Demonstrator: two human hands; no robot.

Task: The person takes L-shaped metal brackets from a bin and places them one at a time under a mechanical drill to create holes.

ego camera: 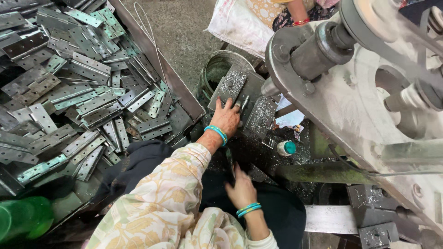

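Observation:
My left hand [226,119] reaches forward onto the bed of a press machine [350,92], a teal bangle on its wrist. Its fingertips pinch a small narrow metal piece [244,102] lying between two grey die blocks [230,85] covered in metal shavings. My right hand [240,188] sits lower, near my lap, also wearing teal bangles. Its fingers curl around a dark flat metal strip [229,159] that points toward the machine. A floral sleeve covers my left arm.
A big metal tray [152,50] at left is piled with several flat hinge leaves [87,99]. A round metal bucket [220,69] stands behind the die. A small teal-capped bottle [286,147] lies among shavings. A green bottle [23,217] is at bottom left. Another person [295,14] sits at top.

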